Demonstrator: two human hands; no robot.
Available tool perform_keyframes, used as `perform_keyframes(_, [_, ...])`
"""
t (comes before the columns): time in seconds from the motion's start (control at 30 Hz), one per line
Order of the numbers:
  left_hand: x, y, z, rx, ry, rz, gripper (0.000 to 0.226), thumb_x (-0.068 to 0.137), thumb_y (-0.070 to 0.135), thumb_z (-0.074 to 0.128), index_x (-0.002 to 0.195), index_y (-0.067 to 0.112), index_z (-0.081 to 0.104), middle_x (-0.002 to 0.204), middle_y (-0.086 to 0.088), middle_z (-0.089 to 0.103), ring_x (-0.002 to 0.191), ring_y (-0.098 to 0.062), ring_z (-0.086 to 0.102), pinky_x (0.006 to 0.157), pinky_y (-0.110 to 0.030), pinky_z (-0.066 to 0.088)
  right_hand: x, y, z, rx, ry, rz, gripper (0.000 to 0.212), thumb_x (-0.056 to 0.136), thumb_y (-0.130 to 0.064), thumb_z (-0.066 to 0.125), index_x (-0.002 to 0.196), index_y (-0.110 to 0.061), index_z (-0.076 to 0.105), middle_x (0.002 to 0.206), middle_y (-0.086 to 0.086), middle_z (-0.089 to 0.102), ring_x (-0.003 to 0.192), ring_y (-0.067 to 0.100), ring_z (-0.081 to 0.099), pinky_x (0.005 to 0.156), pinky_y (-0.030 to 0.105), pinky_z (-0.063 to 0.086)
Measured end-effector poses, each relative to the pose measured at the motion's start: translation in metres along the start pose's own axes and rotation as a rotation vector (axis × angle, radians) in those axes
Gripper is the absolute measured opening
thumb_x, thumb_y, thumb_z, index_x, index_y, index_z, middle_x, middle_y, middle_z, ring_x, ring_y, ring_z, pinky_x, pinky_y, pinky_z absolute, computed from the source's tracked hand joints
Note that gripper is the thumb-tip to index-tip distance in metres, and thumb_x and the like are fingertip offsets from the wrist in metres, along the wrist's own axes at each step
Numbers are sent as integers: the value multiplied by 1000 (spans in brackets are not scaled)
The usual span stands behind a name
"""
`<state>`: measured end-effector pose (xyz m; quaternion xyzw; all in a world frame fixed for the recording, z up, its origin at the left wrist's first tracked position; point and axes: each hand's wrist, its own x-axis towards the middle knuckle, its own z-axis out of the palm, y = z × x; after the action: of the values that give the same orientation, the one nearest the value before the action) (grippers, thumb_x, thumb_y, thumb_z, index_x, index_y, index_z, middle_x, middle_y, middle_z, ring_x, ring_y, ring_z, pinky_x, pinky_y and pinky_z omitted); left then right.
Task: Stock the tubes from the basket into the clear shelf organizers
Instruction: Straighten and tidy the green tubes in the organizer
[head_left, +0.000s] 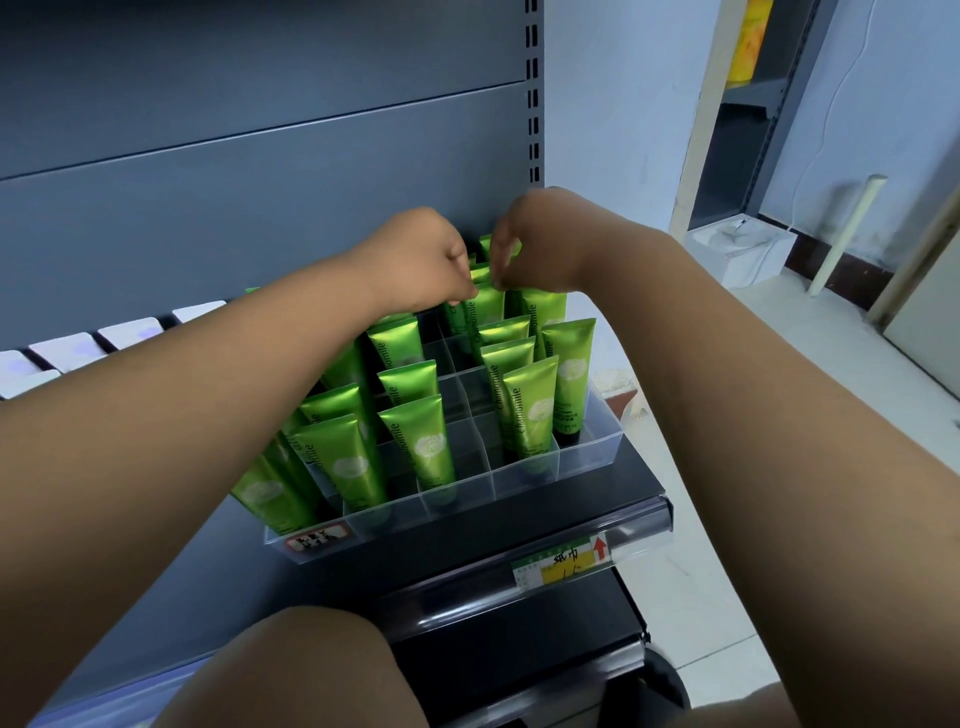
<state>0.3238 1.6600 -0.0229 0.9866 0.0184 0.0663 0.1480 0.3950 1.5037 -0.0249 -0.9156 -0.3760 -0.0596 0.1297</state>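
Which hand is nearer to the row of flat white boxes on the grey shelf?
Left. The left hand sits right of the flat white boxes, at the back green plastic tubes; the right hand is beyond it, farther right.

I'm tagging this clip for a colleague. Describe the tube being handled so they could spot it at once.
On the black shelf stands a clear divided organizer of upright green Chamomile tubes. At its back, the left hand and right hand meet over one tube. Unlike its neighbours, it has fingertips of both hands pinching its top edge.
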Motion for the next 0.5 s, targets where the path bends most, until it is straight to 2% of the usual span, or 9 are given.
perform_keyframes(0.17, [-1,-2,-1,-34,-28,-4,13,85,22,77,80,10,78,81,-13,76,83,-29,72,80,-37,57,2,-4,-1,-1,-22,12,13,84,-24,68,92,-25,78,99,-1,73,99,24,66,90,41,57])
perform_keyframes(0.27, [-1,-4,-3,-54,-26,-25,14,86,24,76,80,11,78,80,-9,76,83,-27,72,78,-32,55,3,-6,-1,-10,-49,8,14,86,-23,68,96,-25,77,103,0,72,100,24,66,92,40,56])
perform_keyframes(0.4, [-4,-5,-5,-47,-27,-37,5,84,18,77,86,13,79,82,-7,76,84,-23,72,70,-24,49,6,-7,1,1,-24,29,12,83,-22,68,89,-25,77,98,-2,74,96,23,68,90,41,58])
perform_keyframes(0.5, [-5,-8,-3,-57,-27,-35,7,83,17,78,90,14,79,88,-7,76,87,-22,71,66,-22,45,6,-5,2,12,1,50,10,80,-24,71,87,-24,77,95,-2,74,94,23,67,88,41,58])
